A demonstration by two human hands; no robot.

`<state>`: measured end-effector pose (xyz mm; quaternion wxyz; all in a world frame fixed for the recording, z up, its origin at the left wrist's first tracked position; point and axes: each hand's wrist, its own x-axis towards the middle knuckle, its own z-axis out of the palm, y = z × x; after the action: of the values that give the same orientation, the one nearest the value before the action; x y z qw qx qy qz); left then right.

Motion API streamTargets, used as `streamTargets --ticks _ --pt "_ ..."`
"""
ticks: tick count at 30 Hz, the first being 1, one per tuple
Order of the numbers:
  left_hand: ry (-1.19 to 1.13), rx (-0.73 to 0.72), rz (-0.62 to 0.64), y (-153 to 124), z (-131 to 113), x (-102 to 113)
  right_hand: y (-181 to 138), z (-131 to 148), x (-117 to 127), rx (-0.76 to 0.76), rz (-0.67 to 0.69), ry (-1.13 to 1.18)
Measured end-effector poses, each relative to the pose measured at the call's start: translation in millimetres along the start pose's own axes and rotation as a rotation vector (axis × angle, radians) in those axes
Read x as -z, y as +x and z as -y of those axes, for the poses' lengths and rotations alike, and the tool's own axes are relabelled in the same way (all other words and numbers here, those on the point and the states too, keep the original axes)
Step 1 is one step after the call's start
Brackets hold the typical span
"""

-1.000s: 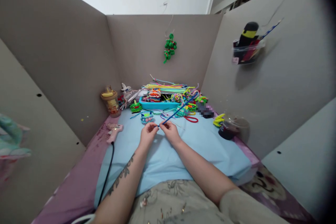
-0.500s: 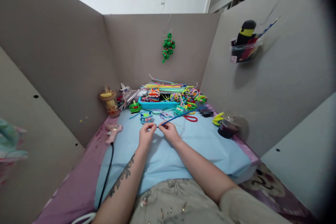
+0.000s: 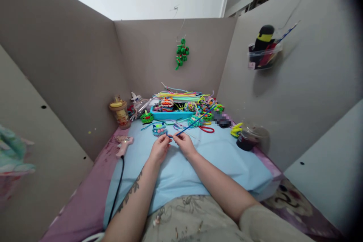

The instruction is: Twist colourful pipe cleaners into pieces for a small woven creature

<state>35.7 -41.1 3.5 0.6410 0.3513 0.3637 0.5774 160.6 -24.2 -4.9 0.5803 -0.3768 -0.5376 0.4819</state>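
A blue pipe cleaner [image 3: 195, 121] runs between both hands, its long free length slanting up to the right. My left hand [image 3: 160, 146] pinches it near one end, where a short piece bends upward. Close beside, my right hand [image 3: 184, 144] grips it between thumb and fingers. Just beyond my left hand sits a blue fuzzy figure [image 3: 159, 129] with pink on its front. Loose pipe cleaners, among them a red loop [image 3: 207, 129], lie on the light blue cloth [image 3: 215, 162] behind the hands.
A turquoise tray [image 3: 172, 115] with colourful figures and a pipe-cleaner bundle [image 3: 181, 95] stands at the back. A pink glue gun [image 3: 124, 146] with a black cord lies left, near a lidded cup [image 3: 120, 113]. A dark container [image 3: 246, 140] stands right. Grey panels enclose the table.
The pipe cleaner's free length now points more steeply upward, and a short bent end shows at my left hand. My left hand has turned a little. The view has shifted slightly.
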Motion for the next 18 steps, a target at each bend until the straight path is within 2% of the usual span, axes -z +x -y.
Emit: streamTargets --ticks 5,11,18 --pt "-0.069 0.037 0.061 -0.5 -1.9 2.2 0.5 -3.5 0.8 0.012 0.045 -0.015" --pt "0.000 0.143 0.180 -3.7 -2.9 4.5 3.3 -7.6 3.5 0.054 -0.015 0.020" --pt "0.040 0.179 0.141 -1.7 -3.6 6.0 5.8 -4.8 9.8 0.058 0.076 -0.031"
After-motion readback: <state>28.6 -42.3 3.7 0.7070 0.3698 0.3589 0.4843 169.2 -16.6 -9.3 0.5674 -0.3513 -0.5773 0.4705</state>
